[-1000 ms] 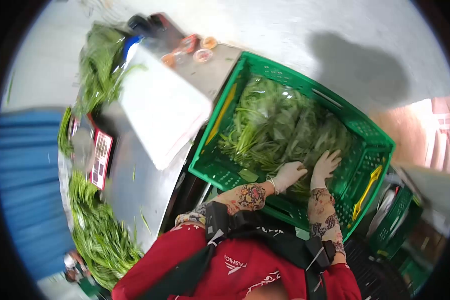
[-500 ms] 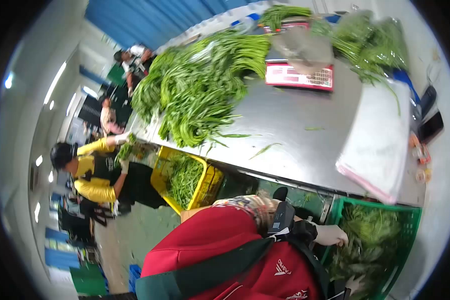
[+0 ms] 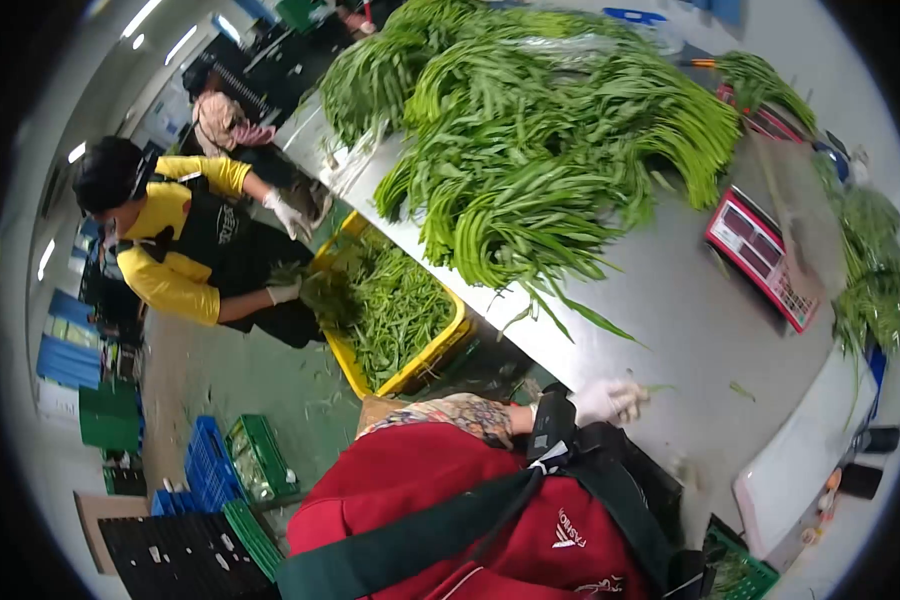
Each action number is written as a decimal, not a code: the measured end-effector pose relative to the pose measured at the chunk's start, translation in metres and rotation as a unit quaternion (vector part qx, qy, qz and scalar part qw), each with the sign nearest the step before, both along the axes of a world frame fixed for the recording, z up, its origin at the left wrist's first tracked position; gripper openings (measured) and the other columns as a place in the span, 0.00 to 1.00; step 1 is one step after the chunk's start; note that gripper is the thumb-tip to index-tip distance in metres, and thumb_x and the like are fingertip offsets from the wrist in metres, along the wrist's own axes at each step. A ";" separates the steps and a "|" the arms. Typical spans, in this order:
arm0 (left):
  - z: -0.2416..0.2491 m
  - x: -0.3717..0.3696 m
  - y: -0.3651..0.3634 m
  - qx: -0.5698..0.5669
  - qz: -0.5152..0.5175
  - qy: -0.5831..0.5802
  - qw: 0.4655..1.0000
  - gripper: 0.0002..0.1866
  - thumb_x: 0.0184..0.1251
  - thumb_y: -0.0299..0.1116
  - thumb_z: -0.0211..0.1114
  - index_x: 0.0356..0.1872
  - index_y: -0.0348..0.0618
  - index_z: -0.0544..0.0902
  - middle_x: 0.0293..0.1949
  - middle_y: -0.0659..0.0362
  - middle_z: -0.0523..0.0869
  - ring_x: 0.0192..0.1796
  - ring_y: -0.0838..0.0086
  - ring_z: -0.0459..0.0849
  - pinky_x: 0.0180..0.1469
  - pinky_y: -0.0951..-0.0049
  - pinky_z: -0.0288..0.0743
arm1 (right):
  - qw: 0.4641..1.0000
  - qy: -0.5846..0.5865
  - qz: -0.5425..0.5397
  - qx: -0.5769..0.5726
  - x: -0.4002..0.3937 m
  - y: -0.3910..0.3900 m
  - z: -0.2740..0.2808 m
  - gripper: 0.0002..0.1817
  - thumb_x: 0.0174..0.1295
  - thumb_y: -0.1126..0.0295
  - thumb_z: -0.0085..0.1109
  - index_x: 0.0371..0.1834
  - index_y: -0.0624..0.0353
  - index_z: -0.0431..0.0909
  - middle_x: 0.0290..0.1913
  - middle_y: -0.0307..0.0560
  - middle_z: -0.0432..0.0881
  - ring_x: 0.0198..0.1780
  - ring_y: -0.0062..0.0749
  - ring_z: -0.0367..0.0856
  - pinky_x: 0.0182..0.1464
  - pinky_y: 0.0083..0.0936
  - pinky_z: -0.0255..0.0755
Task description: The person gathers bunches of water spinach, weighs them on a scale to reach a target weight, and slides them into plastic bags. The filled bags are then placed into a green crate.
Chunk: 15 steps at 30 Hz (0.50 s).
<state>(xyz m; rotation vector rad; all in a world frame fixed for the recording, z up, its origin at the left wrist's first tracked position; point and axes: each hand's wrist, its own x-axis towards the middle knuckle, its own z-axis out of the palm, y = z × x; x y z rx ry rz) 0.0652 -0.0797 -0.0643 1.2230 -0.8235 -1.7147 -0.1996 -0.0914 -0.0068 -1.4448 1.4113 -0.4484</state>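
Observation:
My left hand (image 3: 610,402), in a pale glove below a patterned sleeve, is over the near edge of the metal table (image 3: 690,330). Its fingers are curled at a loose green leaf (image 3: 662,387), which sticks out past the fingertips. Lower down, my right hand (image 3: 684,478) is a pale smear of motion beside the table's edge, its fingers unreadable. Bunches of long-stemmed leafy greens (image 3: 540,150) lie heaped across the table beyond my left hand. Another leaf scrap (image 3: 741,391) rests on the metal to the right.
A red-and-white scale (image 3: 755,255) stands on the right, near bagged greens (image 3: 870,260) and white sheets (image 3: 785,480). Below is a green crate (image 3: 740,560). On the left, a person in yellow (image 3: 175,240) reaches over a yellow crate (image 3: 410,375) of greens. Blue crates (image 3: 208,460) sit on the floor.
My hands have come out of the green crate of greens and up to the table edge. The view has swung left. The person in yellow has lowered a bunch to the yellow crate.

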 end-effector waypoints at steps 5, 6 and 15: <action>0.029 0.118 0.020 -0.088 0.407 -0.346 0.841 0.12 0.72 0.33 0.53 0.48 0.37 0.77 0.33 0.60 0.80 0.32 0.80 0.78 0.38 0.76 0.75 | 0.940 -0.206 0.269 0.034 0.184 -0.049 0.014 0.14 0.68 0.73 0.47 0.51 0.69 0.77 0.49 0.51 0.81 0.51 0.30 0.79 0.55 0.24 0.70; 0.033 0.139 0.027 -0.126 0.467 -0.397 0.780 0.11 0.72 0.32 0.54 0.48 0.37 0.76 0.34 0.60 0.79 0.31 0.80 0.77 0.37 0.77 0.75 | 0.920 -0.239 0.286 0.119 0.219 -0.061 0.010 0.15 0.68 0.72 0.48 0.52 0.69 0.76 0.49 0.50 0.82 0.52 0.30 0.79 0.55 0.24 0.70; -0.022 0.246 0.049 0.007 0.542 -0.444 0.714 0.14 0.69 0.36 0.55 0.49 0.40 0.79 0.45 0.47 0.81 0.50 0.55 0.77 0.55 0.61 0.69 | 0.925 -0.176 0.301 0.147 0.433 -0.084 -0.032 0.18 0.63 0.67 0.59 0.53 0.68 0.75 0.47 0.47 0.82 0.46 0.22 0.78 0.49 0.19 0.71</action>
